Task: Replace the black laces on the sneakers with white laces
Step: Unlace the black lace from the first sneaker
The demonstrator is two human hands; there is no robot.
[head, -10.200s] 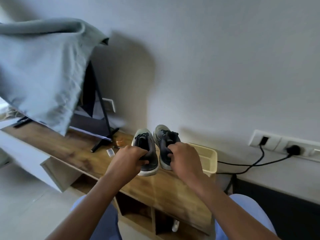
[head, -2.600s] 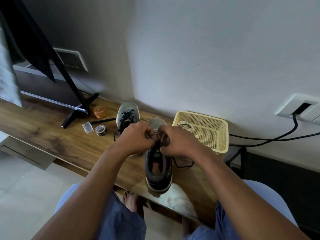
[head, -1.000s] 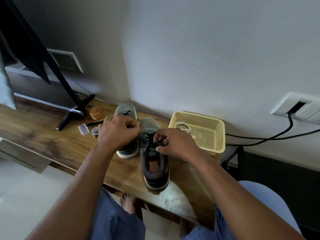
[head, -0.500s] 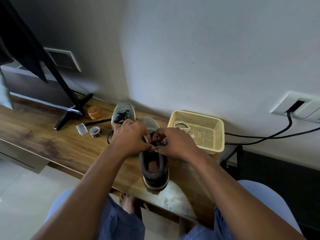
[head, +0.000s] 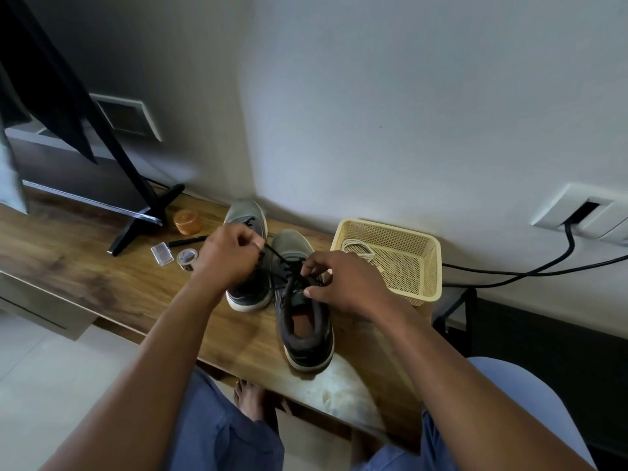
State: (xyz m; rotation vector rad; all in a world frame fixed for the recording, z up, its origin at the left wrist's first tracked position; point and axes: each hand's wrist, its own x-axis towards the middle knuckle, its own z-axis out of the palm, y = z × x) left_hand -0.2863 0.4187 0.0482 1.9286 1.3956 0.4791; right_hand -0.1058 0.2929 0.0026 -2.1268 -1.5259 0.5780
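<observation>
Two dark grey sneakers stand on the wooden bench (head: pixel 102 287). The near sneaker (head: pixel 304 321) points away from me, heel toward the bench edge. Its black lace (head: pixel 277 254) runs taut up and left to my left hand (head: pixel 231 258), which pinches it above the far sneaker (head: pixel 246 215). My right hand (head: pixel 343 283) holds the near sneaker at its tongue and eyelets. A coil of white laces (head: pixel 356 248) lies in the yellow basket (head: pixel 423 277) to the right.
A small orange jar (head: pixel 187 222), a black pen (head: pixel 188 241), a clear little box (head: pixel 161 255) and a tape roll (head: pixel 187 258) lie left of the shoes. A black stand leg (head: pixel 136 198) rises at the left. Black cables (head: pixel 543 266) run from the wall socket at the right.
My left hand has pulled away up and left from the near sneaker's eyelets, drawing the black lace out taut. My right hand stays on the shoe.
</observation>
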